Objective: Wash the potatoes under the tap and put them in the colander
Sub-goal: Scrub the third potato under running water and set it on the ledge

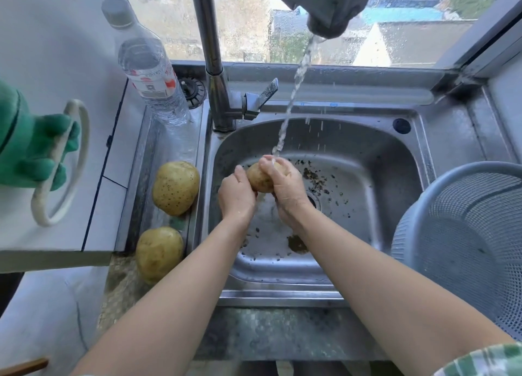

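We hold one potato (260,179) over the sink (364,149), under the tap's (217,65) stream. Our right hand (285,186) wraps over it, our left hand (236,197) cups it, both arms outstretched. Two potatoes (175,187) lie left of the sink; the colander (463,243) sits right.

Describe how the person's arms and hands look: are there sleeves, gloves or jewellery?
Both forearms are bare up to near the elbow. The left hand and the right hand wear no gloves, and no ring, watch or bracelet shows. At the lower right edge a short sleeve appears, checked in green and white. Both hands look wet.
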Demonstrator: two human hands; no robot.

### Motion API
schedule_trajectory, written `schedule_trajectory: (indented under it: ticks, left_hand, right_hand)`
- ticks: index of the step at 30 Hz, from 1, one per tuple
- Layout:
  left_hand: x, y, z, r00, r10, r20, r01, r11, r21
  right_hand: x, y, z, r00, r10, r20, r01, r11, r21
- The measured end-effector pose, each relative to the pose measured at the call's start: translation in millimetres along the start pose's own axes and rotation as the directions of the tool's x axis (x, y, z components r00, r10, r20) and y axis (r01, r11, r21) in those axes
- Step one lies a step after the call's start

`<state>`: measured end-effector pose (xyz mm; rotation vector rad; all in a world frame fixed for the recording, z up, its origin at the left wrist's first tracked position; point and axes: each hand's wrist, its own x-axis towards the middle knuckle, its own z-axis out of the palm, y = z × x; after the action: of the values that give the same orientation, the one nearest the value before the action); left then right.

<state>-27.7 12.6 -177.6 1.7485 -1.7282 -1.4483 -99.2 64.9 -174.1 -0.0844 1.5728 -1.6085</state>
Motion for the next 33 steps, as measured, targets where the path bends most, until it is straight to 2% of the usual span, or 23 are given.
schedule_trajectory:
  ticks: [3,5,7,9,11,13,15,16,17,20,22,24,27,28,30,33]
  left_hand:
    - [-12,2,3,0.984,0.036,0.173,-0.024,0.997,-0.069]
    - [-16,3,4,0.971,0.029,0.235,-0.021,0.999,-0.036]
    - [-10,4,3,0.983,0.01,0.184,-0.015,1.0,0.026]
    - [-1,7,2,0.987,-0.08,0.141,0.077,0.997,0.031]
    - [4,10,1,0.985,-0.142,0.097,0.14,0.99,0.024]
    - [-1,9,0,0.989,-0.085,0.118,0.085,0.996,0.003]
    - [-14,11,-2,0.971,0.021,0.24,-0.008,0.999,-0.051]
    - [-19,11,-2,0.952,0.051,0.3,-0.034,0.997,-0.064]
    - [-19,12,-2,0.95,0.039,0.311,-0.017,0.997,-0.073]
    - [0,7,2,0.975,-0.127,0.183,0.137,0.99,-0.038]
    - [7,3,0,0.977,-0.178,0.115,0.177,0.984,0.02]
    - [5,3,-1,0.985,-0.131,0.108,0.13,0.991,0.022]
    - [-16,11,-2,0.962,0.02,0.271,0.001,0.997,-0.077]
    - [-18,12,-1,0.947,0.052,0.317,-0.024,0.996,-0.091]
    - [-14,11,-1,0.957,-0.001,0.291,0.013,0.999,-0.042]
    - [3,6,-1,0.973,-0.144,0.178,0.126,0.986,0.11]
  right_hand:
    - [4,-6,6,0.981,0.107,-0.164,-0.109,0.994,0.001]
    - [2,-6,8,0.978,0.11,-0.18,-0.118,0.993,-0.032]
    - [-3,-3,6,0.996,0.043,-0.077,-0.048,0.996,-0.074]
    - [-6,0,0,0.994,-0.048,0.093,0.06,0.99,-0.13]
    - [-4,4,-5,0.982,-0.101,0.158,0.125,0.981,-0.15]
    - [-3,-3,-2,0.996,-0.072,0.046,0.078,0.987,-0.14]
    - [0,-8,0,0.995,0.009,-0.098,-0.018,0.995,-0.094]
    - [1,-9,0,0.994,0.037,-0.102,-0.046,0.995,-0.088]
    - [1,-10,0,0.997,0.051,-0.061,-0.056,0.995,-0.08]
    - [-4,-1,-5,0.983,-0.005,0.182,0.011,0.999,-0.034]
    - [-5,4,-9,0.962,-0.016,0.271,0.024,0.999,-0.026]
    - [-4,7,-5,0.978,-0.029,0.206,0.038,0.999,-0.036]
    - [4,3,3,0.998,-0.013,-0.063,0.01,0.999,-0.038]
    - [7,1,2,0.994,0.013,-0.107,-0.015,1.0,-0.014]
    - [5,0,1,0.999,0.031,-0.043,-0.032,0.999,-0.026]
    - [-3,4,-8,0.984,-0.038,0.173,0.061,0.99,-0.13]
